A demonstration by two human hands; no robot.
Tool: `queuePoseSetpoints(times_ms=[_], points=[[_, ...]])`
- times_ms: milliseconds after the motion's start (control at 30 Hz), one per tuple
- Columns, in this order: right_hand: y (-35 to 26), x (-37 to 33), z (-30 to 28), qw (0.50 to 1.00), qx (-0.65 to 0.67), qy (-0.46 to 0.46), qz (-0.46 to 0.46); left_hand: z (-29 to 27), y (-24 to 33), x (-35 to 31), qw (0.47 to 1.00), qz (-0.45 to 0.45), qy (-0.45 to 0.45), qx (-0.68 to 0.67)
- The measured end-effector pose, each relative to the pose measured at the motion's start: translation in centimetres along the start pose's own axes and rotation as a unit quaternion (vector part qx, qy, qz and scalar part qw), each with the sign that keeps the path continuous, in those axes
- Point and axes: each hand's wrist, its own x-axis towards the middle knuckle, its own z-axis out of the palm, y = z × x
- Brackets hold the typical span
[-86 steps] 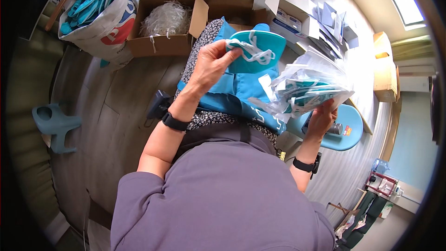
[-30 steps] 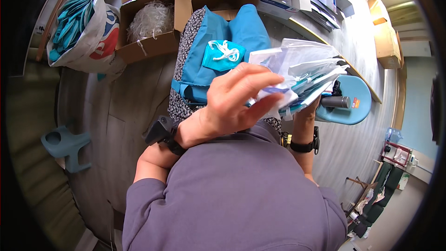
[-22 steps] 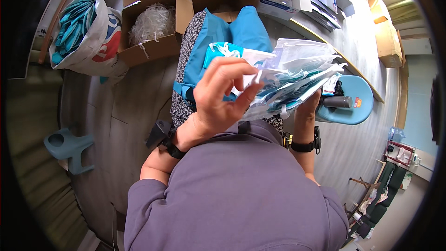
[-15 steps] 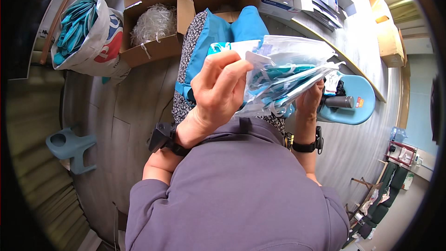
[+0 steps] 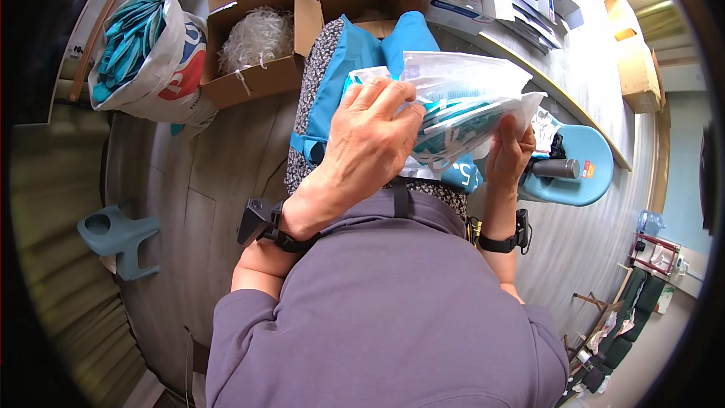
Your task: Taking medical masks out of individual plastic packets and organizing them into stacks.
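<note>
A clear plastic bag (image 5: 468, 75) lies across my lap, over the blue cloth (image 5: 355, 53). Inside it are several flat teal pieces (image 5: 453, 112) with white loops, which look like face masks. My left hand (image 5: 374, 121) curls over the bag's left end, closed, its fingertips partly hidden against the plastic. At the other end my right hand (image 5: 510, 153) grips the bag, thumb on the near face and the other fingers mostly out of sight.
At the far left a white sack (image 5: 162, 75) is filled with teal pieces. Next to it, a cardboard box (image 5: 245, 83) holds tangled clear strips. A blue stool (image 5: 593, 174) with a dark cylinder (image 5: 555, 168) stands to my right. Small boxes line the pale table (image 5: 521, 45); another stool (image 5: 124, 238) stands left.
My left hand has come down from a raised pinch onto the bag's left end. The bag has turned flatter, its upper sheet spread wider. My right hand keeps its grip.
</note>
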Motion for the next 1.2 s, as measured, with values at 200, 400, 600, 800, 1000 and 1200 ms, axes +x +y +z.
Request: queuePoseSetpoints(times_ms=[200, 400, 600, 800, 1000, 1200], points=[[0.1, -0.2, 0.2, 0.997, -0.080, -0.004, -0.010, 1.0, -1.0, -0.8, 0.977, -0.119, -0.058, -0.169], [-0.1, -0.6, 1.6, 0.986, -0.160, -0.026, -0.024, 1.5, -1.6, -0.9, 0.941, -0.179, -0.145, -0.246], [0.1, -0.6, 1.4, 0.984, -0.177, -0.029, -0.026, 1.8, -1.7, -1.2, 0.968, -0.126, -0.150, -0.156], [-0.4, -0.1, 1.6, 0.987, -0.156, 0.015, -0.032, 3.5, -1.7, -1.8, 0.978, -0.106, 0.063, -0.168], [-0.7, 1.5, -2.7, 0.994, -0.093, 0.051, -0.034, 1.6, -1.4, -1.8, 0.815, -0.292, 0.224, -0.448], [-2.1, 2.4, -5.3, 0.996, 0.011, 0.075, -0.039, 0.6, -6.0, -1.6, 0.866, -0.343, 0.161, -0.325]])
